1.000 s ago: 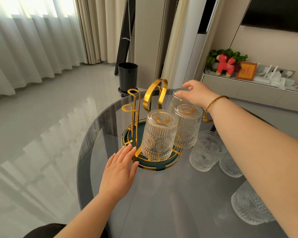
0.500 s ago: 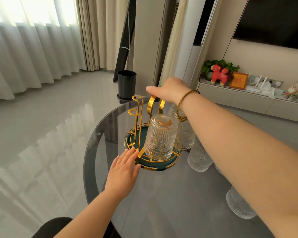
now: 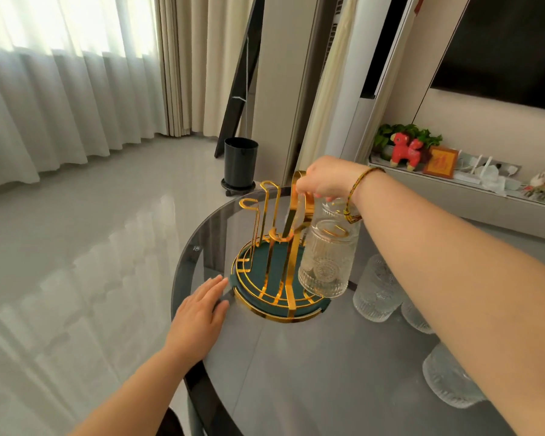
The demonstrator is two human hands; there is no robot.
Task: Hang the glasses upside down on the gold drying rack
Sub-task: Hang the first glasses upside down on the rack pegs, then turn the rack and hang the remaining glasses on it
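The gold drying rack [image 3: 266, 305] with a dark green base stands near the far left of the round glass table [image 3: 312, 372]. My right hand [image 3: 328, 180] is closed around the rack's tall gold loop handle at the top. A ribbed glass [image 3: 326, 262] hangs upside down on the rack's right side, and a second hung glass [image 3: 334, 207] shows behind it under my wrist. Two bare gold pegs [image 3: 265, 202] rise on the left side. My left hand [image 3: 199, 313] lies flat on the table, fingers apart, fingertips right beside the base.
Three loose ribbed glasses stand on the table to the right of the rack: one close by [image 3: 376, 291], one partly behind my forearm [image 3: 417, 317], one nearer me [image 3: 450, 379]. The table edge curves just left of my left hand. A black bin [image 3: 240, 162] stands on the floor beyond.
My right hand left the far glass and took hold of the rack's handle. The rack has turned, so the hung glasses now sit on its right and the bare pegs face me.
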